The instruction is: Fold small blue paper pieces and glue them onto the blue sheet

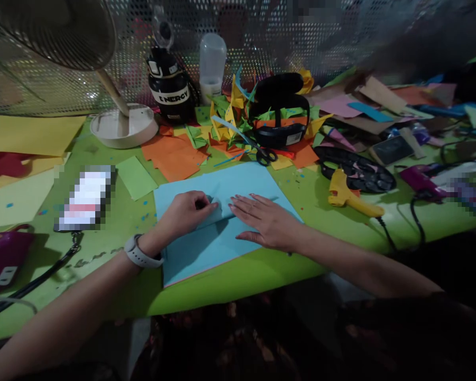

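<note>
Fingers (201,201) of left hand (184,212) curled, pinching a fold in the blue paper (206,248). Right hand (264,221) flat, fingers out straight, palm down on same sheet, just beside the left. Watch (137,254) on left wrist. Head view: blue paper lies centre frame on green worktop (115,233), near its front edge. Scissors (264,154) and orange paper (176,159) just above it; yellow glue gun (347,197) right of centre; fan base (122,127) upper left.

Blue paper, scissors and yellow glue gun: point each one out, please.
blue paper (198,248): head view, flat part of the sheet below the hands.
scissors (266,155): head view, black handle loops.
yellow glue gun (341,193): head view, middle of its yellow body.
</note>
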Action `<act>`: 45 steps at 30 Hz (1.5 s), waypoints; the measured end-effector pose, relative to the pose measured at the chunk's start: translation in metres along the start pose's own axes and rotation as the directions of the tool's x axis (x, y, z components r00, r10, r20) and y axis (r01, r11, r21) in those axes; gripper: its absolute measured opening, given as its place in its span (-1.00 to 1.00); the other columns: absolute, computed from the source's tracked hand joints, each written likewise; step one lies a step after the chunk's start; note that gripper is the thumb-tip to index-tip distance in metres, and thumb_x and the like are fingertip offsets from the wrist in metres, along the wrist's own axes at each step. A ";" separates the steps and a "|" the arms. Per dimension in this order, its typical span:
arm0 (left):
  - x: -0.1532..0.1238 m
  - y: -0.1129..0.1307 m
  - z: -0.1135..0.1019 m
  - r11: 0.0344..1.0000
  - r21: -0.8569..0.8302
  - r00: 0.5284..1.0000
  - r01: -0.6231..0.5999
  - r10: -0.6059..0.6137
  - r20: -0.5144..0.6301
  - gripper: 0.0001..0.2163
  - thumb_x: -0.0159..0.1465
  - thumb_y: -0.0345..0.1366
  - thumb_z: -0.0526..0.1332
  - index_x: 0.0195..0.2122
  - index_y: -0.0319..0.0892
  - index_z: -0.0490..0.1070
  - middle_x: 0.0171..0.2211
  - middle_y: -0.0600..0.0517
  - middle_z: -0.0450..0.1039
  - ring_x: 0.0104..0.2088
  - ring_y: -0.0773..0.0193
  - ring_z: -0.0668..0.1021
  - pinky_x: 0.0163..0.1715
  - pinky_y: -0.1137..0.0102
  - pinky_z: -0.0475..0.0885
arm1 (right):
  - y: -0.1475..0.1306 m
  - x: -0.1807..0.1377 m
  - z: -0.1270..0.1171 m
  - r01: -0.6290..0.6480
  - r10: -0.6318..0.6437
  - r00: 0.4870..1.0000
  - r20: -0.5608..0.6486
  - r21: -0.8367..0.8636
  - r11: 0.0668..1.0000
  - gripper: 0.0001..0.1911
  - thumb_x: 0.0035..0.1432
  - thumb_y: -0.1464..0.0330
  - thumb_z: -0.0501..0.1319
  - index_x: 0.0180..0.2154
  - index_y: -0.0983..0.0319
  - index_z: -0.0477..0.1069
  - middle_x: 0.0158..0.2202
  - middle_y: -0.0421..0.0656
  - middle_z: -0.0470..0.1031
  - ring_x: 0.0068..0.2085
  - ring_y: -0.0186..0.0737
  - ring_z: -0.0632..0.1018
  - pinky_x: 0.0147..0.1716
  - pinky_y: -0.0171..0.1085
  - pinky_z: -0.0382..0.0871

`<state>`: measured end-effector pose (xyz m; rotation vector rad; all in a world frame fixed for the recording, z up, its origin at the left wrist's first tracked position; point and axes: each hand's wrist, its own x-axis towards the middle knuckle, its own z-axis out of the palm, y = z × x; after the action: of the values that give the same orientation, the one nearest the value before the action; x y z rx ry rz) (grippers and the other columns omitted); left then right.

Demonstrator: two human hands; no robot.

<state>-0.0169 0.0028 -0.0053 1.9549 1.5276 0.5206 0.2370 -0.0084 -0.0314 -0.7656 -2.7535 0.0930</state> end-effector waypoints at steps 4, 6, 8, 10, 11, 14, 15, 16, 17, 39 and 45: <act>-0.004 0.003 0.003 0.992 0.120 0.998 -0.039 0.045 -0.044 -0.77 0.25 -0.13 0.21 -0.41 -0.18 0.41 -0.48 0.06 0.45 -0.50 0.34 0.43 -0.48 0.44 0.30 | 0.003 0.000 0.001 -0.022 0.018 0.997 0.069 0.046 0.999 -0.27 0.36 -0.03 -0.06 0.33 0.33 0.14 0.36 0.04 0.15 0.39 -0.06 0.15 0.36 0.06 0.04; -0.009 0.004 0.007 0.967 0.244 0.990 -0.070 0.096 -0.100 -0.80 0.27 -0.15 0.21 -0.24 -0.19 0.45 -0.32 -0.03 0.52 -0.38 0.25 0.53 -0.36 0.37 0.42 | 0.004 0.000 0.002 -0.027 0.021 0.996 0.091 0.062 0.998 -0.24 0.35 -0.06 -0.07 0.34 0.32 0.11 0.36 0.04 0.14 0.40 -0.05 0.15 0.36 0.06 0.03; -0.016 0.003 0.011 0.915 0.385 0.972 -0.120 0.187 -0.141 -0.70 0.33 -0.13 0.17 -0.03 -0.20 0.43 -0.08 -0.15 0.52 -0.10 0.07 0.56 -0.09 0.20 0.47 | 0.005 0.001 0.003 -0.027 0.020 0.995 0.098 0.068 0.997 -0.23 0.35 -0.06 -0.07 0.35 0.32 0.11 0.37 0.04 0.14 0.40 -0.05 0.15 0.37 0.06 0.01; -0.024 0.000 0.015 0.866 0.464 0.958 -0.188 0.266 -0.107 -0.57 0.38 -0.09 0.10 0.19 -0.22 0.31 0.17 -0.22 0.39 0.21 -0.07 0.40 0.19 0.01 0.31 | 0.005 0.002 0.002 -0.025 0.019 0.996 0.092 0.065 0.998 -0.23 0.35 -0.07 -0.08 0.34 0.33 0.11 0.36 0.03 0.14 0.39 -0.05 0.16 0.37 0.05 0.02; -0.027 -0.002 0.017 0.845 0.487 0.954 -0.222 0.291 -0.071 -0.53 0.41 -0.08 0.06 0.26 -0.21 0.24 0.25 -0.23 0.31 0.29 -0.08 0.31 0.25 -0.04 0.23 | 0.005 0.002 0.002 -0.027 0.021 0.996 0.089 0.061 0.998 -0.23 0.35 -0.07 -0.09 0.34 0.34 0.12 0.36 0.02 0.15 0.39 -0.05 0.17 0.37 0.04 0.02; -0.034 -0.009 0.021 0.792 0.543 0.947 -0.278 0.322 0.015 -0.48 0.42 -0.06 0.01 0.37 -0.10 0.10 0.37 -0.18 0.12 0.38 -0.06 0.16 0.31 -0.06 0.13 | 0.003 0.004 0.000 -0.033 0.028 0.996 0.085 0.055 0.998 -0.24 0.36 -0.06 -0.09 0.34 0.34 0.13 0.36 0.01 0.15 0.38 -0.07 0.19 0.36 0.00 0.05; -0.035 -0.010 0.022 0.781 0.556 0.945 -0.284 0.325 0.027 -0.47 0.42 -0.05 0.01 0.38 -0.07 0.07 0.38 -0.16 0.09 0.39 -0.05 0.13 0.32 -0.06 0.12 | 0.003 0.005 0.000 -0.035 0.030 0.996 0.088 0.059 0.998 -0.24 0.36 -0.06 -0.08 0.34 0.34 0.12 0.37 0.01 0.14 0.38 -0.07 0.18 0.36 0.00 0.05; -0.036 -0.012 0.022 0.773 0.567 0.945 -0.285 0.326 0.032 -0.46 0.42 -0.04 0.01 0.39 -0.06 0.05 0.39 -0.15 0.07 0.39 -0.05 0.12 0.32 -0.05 0.11 | 0.002 0.005 -0.001 -0.040 0.034 0.995 0.090 0.064 0.997 -0.24 0.36 -0.05 -0.07 0.34 0.35 0.11 0.37 0.02 0.13 0.39 -0.08 0.17 0.36 0.01 0.06; -0.036 -0.012 0.022 0.767 0.574 0.944 -0.288 0.328 0.035 -0.45 0.42 -0.04 0.01 0.40 -0.06 0.03 0.40 -0.15 0.06 0.40 -0.04 0.11 0.32 -0.05 0.11 | 0.001 0.005 -0.001 -0.044 0.038 0.995 0.090 0.070 0.997 -0.24 0.36 -0.05 -0.06 0.34 0.36 0.11 0.37 0.04 0.13 0.39 -0.08 0.16 0.36 0.02 0.06; -0.039 -0.011 0.020 0.745 0.588 0.936 -0.315 0.345 0.066 -0.46 0.37 -0.04 0.13 0.35 -0.01 0.17 0.41 -0.19 -0.02 0.40 -0.14 0.07 0.33 -0.08 0.07 | -0.006 0.003 0.000 -0.087 0.084 0.994 0.063 0.053 0.995 -0.25 0.35 -0.03 -0.03 0.30 0.40 0.19 0.37 0.06 0.12 0.39 -0.02 0.16 0.37 0.04 0.06; -0.037 -0.014 0.020 0.756 0.565 0.926 -0.332 0.375 0.043 -0.46 0.35 -0.05 0.15 0.34 0.03 0.17 0.42 -0.12 -0.02 0.38 -0.16 0.12 0.31 -0.10 0.11 | -0.008 0.000 -0.001 -0.148 0.146 0.985 0.094 0.015 0.989 -0.25 0.37 -0.05 -0.10 0.31 0.38 0.16 0.38 0.08 0.09 0.40 0.03 0.14 0.36 0.21 -0.05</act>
<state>-0.0240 -0.0353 -0.0271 2.7503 1.4654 0.3059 0.2335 -0.0158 -0.0289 -0.9816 -2.7735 0.1930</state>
